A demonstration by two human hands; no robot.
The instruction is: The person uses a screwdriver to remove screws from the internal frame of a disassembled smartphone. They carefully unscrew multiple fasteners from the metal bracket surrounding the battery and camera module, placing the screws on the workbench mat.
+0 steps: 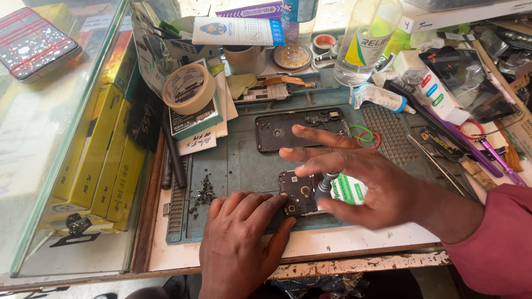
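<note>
Two hands work the opened phone (296, 195) on the mat (233, 160): left hand (238, 243) flat, pinning its fragile board by the edge; right hand (366, 185) lightly pinching a small, light adhesive bottle (343, 189) over it.

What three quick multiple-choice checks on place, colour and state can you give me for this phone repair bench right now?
1. Where does the tape roll lie?
A. upper left of the mat
B. on the glass case
C. under the right hand

2. What colours are the two small bands beside the black phone frame?
A. blue and yellow
B. green and red
C. both white

3. What does the right hand hold?
A. tweezers
B. nothing
C. a small green-and-white bottle

A: the roll sits on packets at the blue mat's upper left.
B: one green ring, one red.
C: the bottle's tip points at the opened phone under the left hand.
</note>
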